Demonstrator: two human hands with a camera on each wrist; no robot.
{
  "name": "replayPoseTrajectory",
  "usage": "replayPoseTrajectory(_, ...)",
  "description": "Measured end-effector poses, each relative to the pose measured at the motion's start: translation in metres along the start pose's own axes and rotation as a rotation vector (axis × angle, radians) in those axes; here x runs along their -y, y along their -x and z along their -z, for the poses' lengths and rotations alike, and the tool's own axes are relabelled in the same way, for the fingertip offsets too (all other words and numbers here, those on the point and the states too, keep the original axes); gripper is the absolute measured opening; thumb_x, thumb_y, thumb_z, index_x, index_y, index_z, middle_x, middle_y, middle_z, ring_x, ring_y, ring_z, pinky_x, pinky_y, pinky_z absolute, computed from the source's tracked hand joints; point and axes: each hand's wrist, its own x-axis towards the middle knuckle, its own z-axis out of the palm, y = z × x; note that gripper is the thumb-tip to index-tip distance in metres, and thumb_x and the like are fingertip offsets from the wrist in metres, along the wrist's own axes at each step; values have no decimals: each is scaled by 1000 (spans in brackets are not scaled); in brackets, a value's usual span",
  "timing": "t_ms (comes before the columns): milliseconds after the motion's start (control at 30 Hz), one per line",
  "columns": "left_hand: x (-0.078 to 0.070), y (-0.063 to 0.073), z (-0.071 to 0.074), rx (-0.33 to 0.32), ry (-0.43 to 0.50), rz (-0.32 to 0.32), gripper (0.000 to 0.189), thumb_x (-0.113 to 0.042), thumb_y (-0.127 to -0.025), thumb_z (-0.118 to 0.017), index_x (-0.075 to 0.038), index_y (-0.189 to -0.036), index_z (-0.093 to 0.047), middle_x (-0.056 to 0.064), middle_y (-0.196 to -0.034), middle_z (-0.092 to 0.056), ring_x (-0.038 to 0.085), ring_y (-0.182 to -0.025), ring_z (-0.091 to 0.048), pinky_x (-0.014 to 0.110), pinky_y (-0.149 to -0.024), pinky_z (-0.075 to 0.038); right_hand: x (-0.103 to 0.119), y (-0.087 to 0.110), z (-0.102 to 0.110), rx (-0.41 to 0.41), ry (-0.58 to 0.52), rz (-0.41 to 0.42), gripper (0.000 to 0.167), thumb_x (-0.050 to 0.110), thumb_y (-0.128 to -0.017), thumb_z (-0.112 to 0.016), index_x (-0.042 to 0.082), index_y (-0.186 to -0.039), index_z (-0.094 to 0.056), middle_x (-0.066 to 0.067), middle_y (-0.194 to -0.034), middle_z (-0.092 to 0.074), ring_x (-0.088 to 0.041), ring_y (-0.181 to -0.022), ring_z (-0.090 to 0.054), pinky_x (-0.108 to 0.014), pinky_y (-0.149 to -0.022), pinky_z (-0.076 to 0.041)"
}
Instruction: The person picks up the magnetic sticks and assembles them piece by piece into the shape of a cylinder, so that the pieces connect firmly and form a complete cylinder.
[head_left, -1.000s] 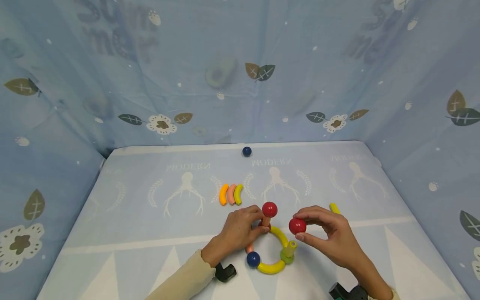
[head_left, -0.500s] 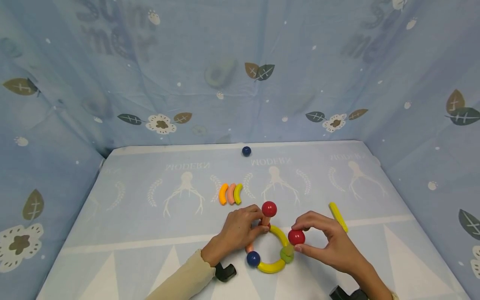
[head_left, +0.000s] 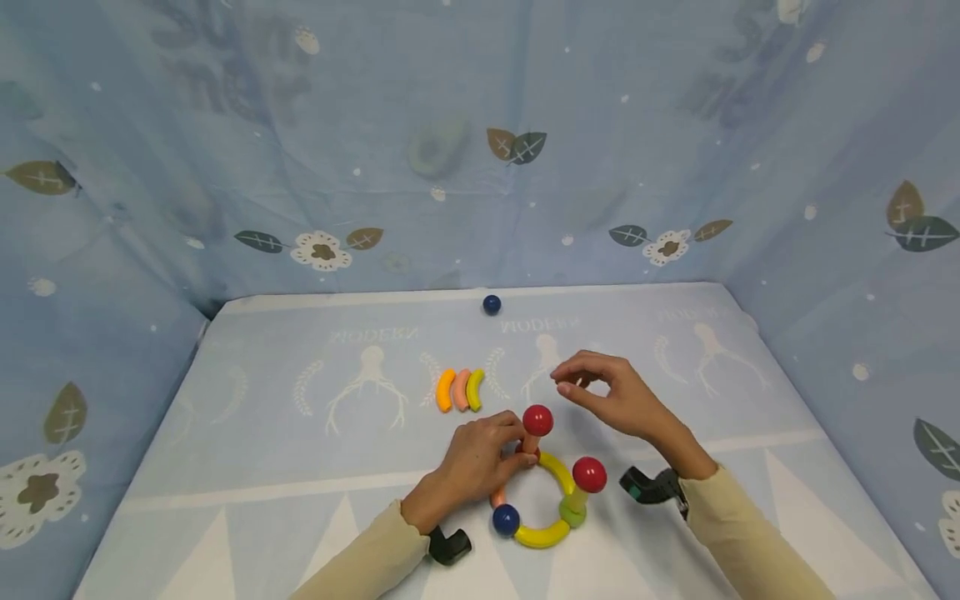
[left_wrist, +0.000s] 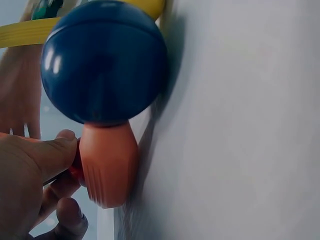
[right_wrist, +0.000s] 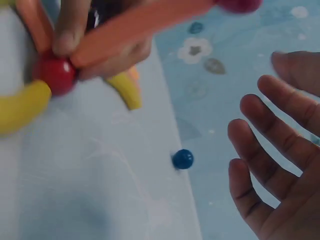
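Observation:
A ring of curved yellow rods (head_left: 542, 536) and salmon rods (left_wrist: 109, 165), joined by balls, lies on the table. Its joints are a blue ball (head_left: 506, 520), a green ball (head_left: 573, 513) and a red ball (right_wrist: 56, 75). My left hand (head_left: 474, 460) pinches that red joint ball at the foot of an upright salmon rod (right_wrist: 142, 32), which bears another red ball (head_left: 537, 420). On the green joint stands a yellow-green rod (head_left: 576, 500) topped by a red ball (head_left: 589, 474). Beyond the ring, my right hand (head_left: 611, 392) is in the air holding nothing, its fingers relaxed.
Three short curved rods, orange (head_left: 446, 390), salmon (head_left: 461, 390) and yellow-green (head_left: 475, 390), lie side by side behind my left hand. A dark blue ball (head_left: 491, 305) sits near the table's back edge. Patterned blue cloth (head_left: 480, 200) walls the back and sides.
My right hand has set its red ball on the upright yellow-green rod, let go and moved up and away toward the back. My left hand keeps its place. The right arm now hides the loose yellow rod.

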Motion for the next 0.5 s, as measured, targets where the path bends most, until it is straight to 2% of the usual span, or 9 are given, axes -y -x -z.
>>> replayPoseTrajectory(167, 1, 2, 1, -2, -7, -15, 12, -33, -85, -78, -25, -89, -69, -14, -92, -59, 8, -72, -56, 17, -60, -40, -16, -52, -29, 236, 56, 12, 30, -1, -91, -64, 12, -118, -68, -4, -108, -65, -20, -93, -60, -38, -79, -52)
replayPoseTrajectory(300, -1, 3, 3, -3, -50, -22, 15, -35, -85, -77, -23, -89, -69, -12, -93, -60, 7, -73, -56, 16, -59, -39, -23, -77, -55, 431, 232, 47, 42, -3, -90, -60, 14, -129, -65, -11, -113, -58, -26, -99, -52, -37, -85, -48)
replayPoseTrajectory(400, -1, 3, 2, -6, -67, -23, 17, -36, -86, -77, -21, -88, -70, -11, -94, -61, 6, -73, -56, 15, -58, -39, -25, -84, -66, 483, 380, 49, 43, 2, -90, -64, 22, -129, -66, -7, -111, -55, -24, -97, -46, -36, -82, -45)
replayPoseTrajectory(500, -2, 4, 2, -12, -75, -24, 18, -36, -86, -77, -20, -89, -70, -10, -94, -62, 5, -73, -56, 15, -58, -39, -26, -85, -72, 476, 481, 35, 38, 10, -88, -71, 26, -122, -69, -4, -110, -54, -21, -96, -44, -34, -80, -44)
